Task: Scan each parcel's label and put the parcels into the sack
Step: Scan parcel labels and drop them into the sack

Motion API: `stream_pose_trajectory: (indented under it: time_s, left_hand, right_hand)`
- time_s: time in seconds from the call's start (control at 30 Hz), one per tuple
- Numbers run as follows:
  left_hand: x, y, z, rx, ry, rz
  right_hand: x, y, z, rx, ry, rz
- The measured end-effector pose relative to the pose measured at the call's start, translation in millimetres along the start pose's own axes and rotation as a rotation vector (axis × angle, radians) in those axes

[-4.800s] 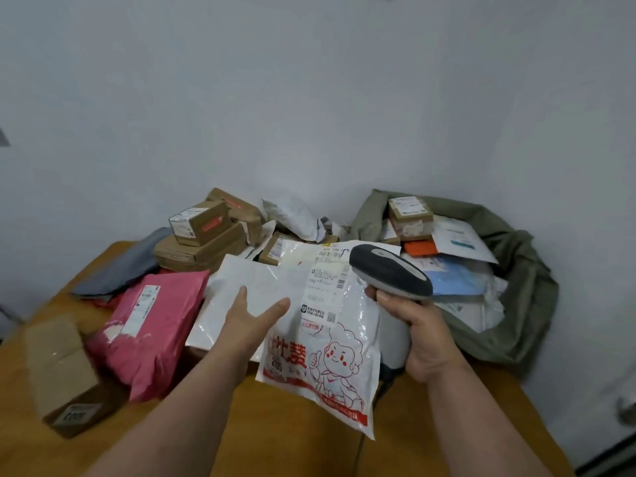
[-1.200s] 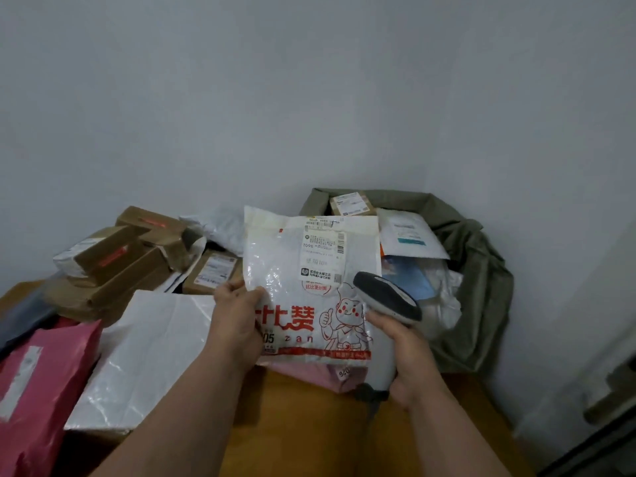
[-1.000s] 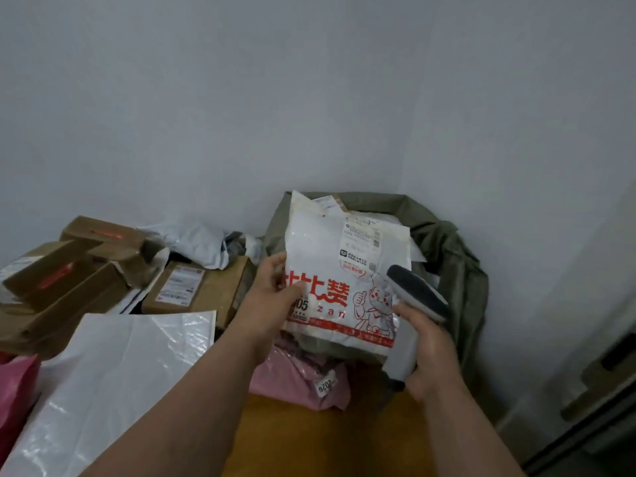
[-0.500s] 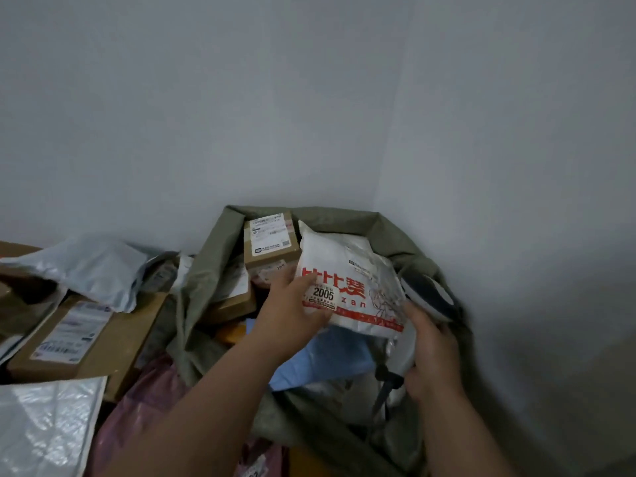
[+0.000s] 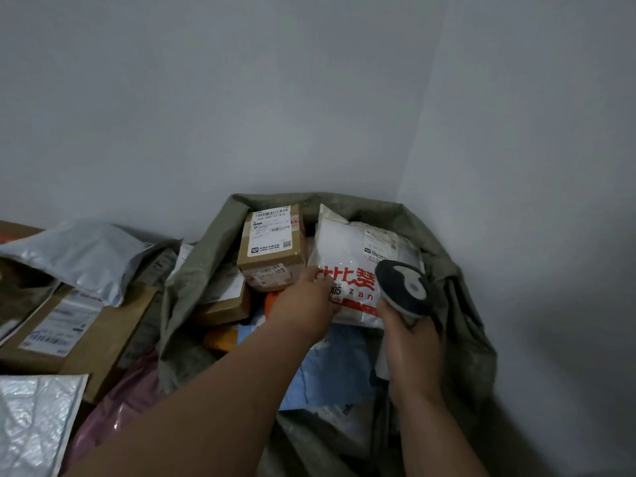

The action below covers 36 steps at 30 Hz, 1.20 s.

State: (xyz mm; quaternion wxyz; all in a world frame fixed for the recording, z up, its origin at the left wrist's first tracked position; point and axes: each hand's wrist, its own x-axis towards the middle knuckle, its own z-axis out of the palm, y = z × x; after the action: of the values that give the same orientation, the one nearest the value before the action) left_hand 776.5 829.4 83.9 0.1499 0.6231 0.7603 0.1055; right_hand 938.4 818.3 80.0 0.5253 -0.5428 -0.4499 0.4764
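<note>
A white plastic parcel with red print (image 5: 347, 249) lies inside the open olive-green sack (image 5: 461, 304), against its back wall, label side up. My left hand (image 5: 304, 301) grips its lower left edge. My right hand (image 5: 409, 342) holds a grey and white barcode scanner (image 5: 401, 287) just over the parcel's right side. A brown box with a white label (image 5: 272, 242) stands in the sack to the left of the parcel. Blue (image 5: 337, 366) and orange (image 5: 222, 339) parcels lie lower in the sack.
Left of the sack lie more parcels: a grey mailer (image 5: 74, 256), a flat brown box with a label (image 5: 69, 332), a white bubble mailer (image 5: 34, 421) and a pink bag (image 5: 113, 411). White walls meet in a corner right behind the sack.
The white parcel went from the table, past the scanner, over to the right and down into the sack. My left hand still holds it. My view turned right toward the sack.
</note>
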Motion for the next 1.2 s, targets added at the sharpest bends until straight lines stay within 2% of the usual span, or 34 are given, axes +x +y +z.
stream_pose_trajectory:
  time_s: [0.07, 0.1, 0.23, 0.3, 0.43, 0.57, 0.93, 1.07, 1.2]
  left_hand:
    - [-3.4, -3.4, -0.5, 0.065, -0.05, 0.001]
    - [-9.1, -6.9, -2.6, 0.064, -0.024, 0.007]
    - [-46.6, -31.2, -18.3, -0.061, 0.261, 0.014]
    - [-65.9, -48.4, -28.1, -0.18, 0.349, -0.026]
    - [-112.4, -97.7, -48.1, -0.37, 0.428, -0.187]
    - [-180.7, -161.2, -63.7, -0.536, 0.438, -0.309]
    - [-404.9, -339.1, -50.9, -0.846, 0.494, -0.843]
    - [-440.5, -372.4, -37.3, -1.051, 0.538, -1.03]
    - [-440.6, -388.4, -21.6, -1.225, 0.562, -1.191]
  right_hand:
    - [-2.6, -0.4, -0.8, -0.04, -0.025, -0.009]
    - [-4.5, -1.4, -0.9, -0.054, -0.037, -0.009]
    - [-21.5, -11.6, 8.4, -0.066, -0.133, 0.072]
    - [-38.0, -17.6, 20.3, -0.065, -0.203, 0.137]
    - [-83.6, -22.4, 50.2, -0.03, -0.329, 0.224]
    - [-145.7, -24.7, 87.1, 0.032, -0.477, 0.307]
    - [-350.9, 19.6, 205.6, -0.134, -0.735, 0.342]
    - [-385.7, 36.1, 233.5, -0.189, -0.809, 0.352]
    - [-396.1, 48.4, 256.8, -0.22, -0.835, 0.368]
